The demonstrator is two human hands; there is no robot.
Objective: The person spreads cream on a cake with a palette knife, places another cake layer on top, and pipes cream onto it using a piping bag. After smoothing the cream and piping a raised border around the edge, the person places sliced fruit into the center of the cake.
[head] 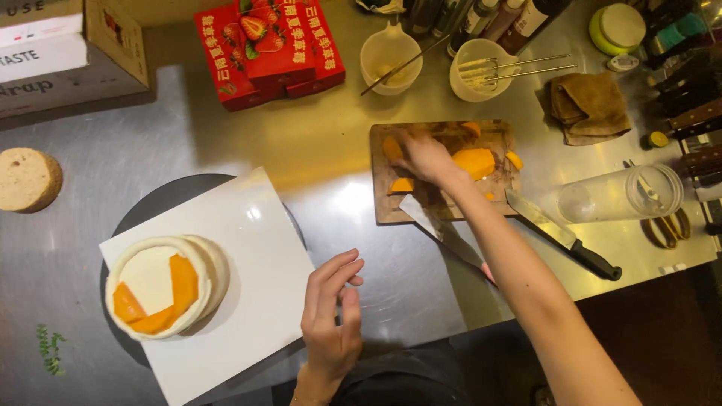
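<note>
The right hand reaches to the far side of the worktop and rests over the mango slices on the wooden board, right of centre. Its fingers curl down onto a piece at the board's left part; whether that grip has closed on a slice I cannot tell, since the hand hides the contact. The left hand hovers near, just right of the white square card, fingers loosely spread and holding nothing.

The slices look soft, wet and slippery, light but easy to bruise or tear. They would likely take best a gentle pinch at the thicker edge, or a lift from beneath with flat fingers, not a squeeze in the middle.

On the card, at the near left, sits a round white cake with orange slices already lying along its near and right rim. A pale-bladed knife lies at the board's near edge, and a black-handled knife lies just right of the board.
</note>
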